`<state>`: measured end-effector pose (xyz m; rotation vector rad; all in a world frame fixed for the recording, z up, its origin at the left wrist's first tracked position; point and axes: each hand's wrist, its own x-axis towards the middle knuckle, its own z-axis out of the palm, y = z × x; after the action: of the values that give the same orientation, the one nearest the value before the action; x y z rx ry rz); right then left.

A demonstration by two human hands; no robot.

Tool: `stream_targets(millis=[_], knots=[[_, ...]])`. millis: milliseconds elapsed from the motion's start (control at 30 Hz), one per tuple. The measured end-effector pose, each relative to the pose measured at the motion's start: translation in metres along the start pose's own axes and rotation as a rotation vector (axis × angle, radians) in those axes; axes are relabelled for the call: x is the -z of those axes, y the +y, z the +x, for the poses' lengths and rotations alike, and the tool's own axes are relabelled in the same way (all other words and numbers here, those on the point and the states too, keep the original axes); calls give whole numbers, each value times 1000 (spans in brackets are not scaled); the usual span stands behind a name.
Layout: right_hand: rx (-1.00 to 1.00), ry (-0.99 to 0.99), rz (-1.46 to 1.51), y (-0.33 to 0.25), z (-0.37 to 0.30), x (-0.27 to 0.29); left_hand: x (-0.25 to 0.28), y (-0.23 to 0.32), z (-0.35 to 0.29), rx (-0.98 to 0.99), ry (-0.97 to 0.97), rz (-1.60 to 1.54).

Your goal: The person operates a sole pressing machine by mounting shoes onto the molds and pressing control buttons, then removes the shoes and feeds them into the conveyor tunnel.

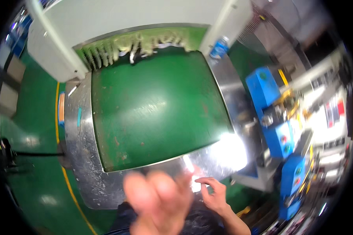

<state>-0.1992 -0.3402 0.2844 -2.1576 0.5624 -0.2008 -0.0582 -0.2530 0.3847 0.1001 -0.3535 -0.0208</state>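
Note:
My left hand (157,199) is raised close to the camera and badly blurred. Nothing shows in it, and I cannot tell how its fingers are set. My right hand (213,194) hovers lower right, fingers apart and slightly curled, holding nothing. It is just off the near edge of the shiny steel frame (80,156), beside a bright glare patch. Beyond both hands lies a bare green conveyor belt (153,105) set in that frame.
A white machine housing (106,19) with a green strip curtain (145,41) closes the belt's far end. A bottle with a blue label (219,47) stands at the far right corner. Blue machines (276,129) crowd the right. A yellow line (68,184) crosses the green floor on the left.

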Motion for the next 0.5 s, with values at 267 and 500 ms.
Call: stream_targets(millis=[267,500], knots=[[150,-478,-10,7,199,-101,410,73,9,277,44,2311],[1511,-387,-887,-1,536,-218,451,96,-7,387,22,2475]])
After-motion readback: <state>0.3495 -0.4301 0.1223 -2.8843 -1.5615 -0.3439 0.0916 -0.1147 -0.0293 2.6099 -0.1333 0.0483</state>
